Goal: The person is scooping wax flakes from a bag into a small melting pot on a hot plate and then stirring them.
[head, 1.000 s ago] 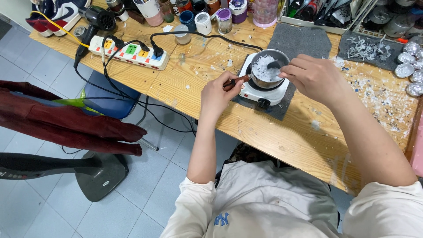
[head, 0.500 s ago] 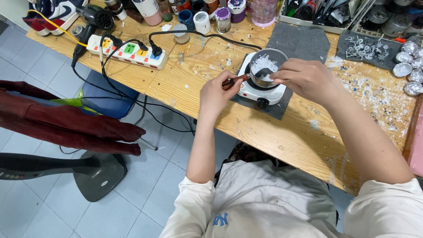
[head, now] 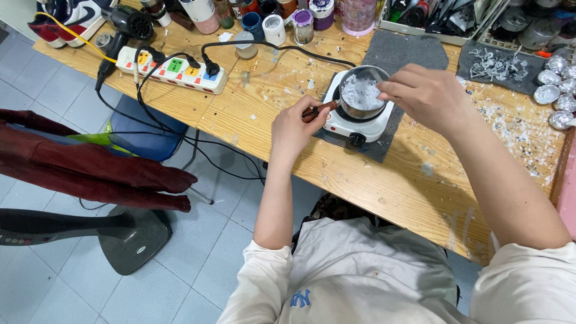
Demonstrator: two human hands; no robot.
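Head view, looking down over the desk (head: 384,186).

Left hand (head: 292,129): closed around the brown wooden handle (head: 321,110) of a small metal pot (head: 362,96). Handle projects toward the left of the pot, fully clamped between fingers and thumb.

Pot: seated upright on a small white electric hotplate (head: 348,123), filled with white flakes (head: 360,93). Hotplate standing on a grey mat (head: 384,147), front knob facing the near desk edge.

Right hand (head: 429,96): held over the right rim of the pot, fingers pinched together. Cannot tell what is held, the object being hidden behind the fingers.

Hands apart, one on each side of the pot.

Surroundings on the desk:
- White power strip (head: 174,69) at left, with coloured switches and several black plugs inserted; black cable (head: 282,48) running from it toward the hotplate.
- Black hair dryer (head: 129,25) beyond the strip, near the far left corner.
- Row of jars and small containers (head: 276,21) along the far edge.
- Second grey mat (head: 414,51) behind the hotplate.
- Small silver foil cups (head: 558,90) grouped at far right.
- White flakes scattered over the wood surface at right (head: 516,129).

Below the desk: blue chair seat (head: 144,129) and dark red garment (head: 90,168) at left, over a grey tiled floor (head: 180,270).
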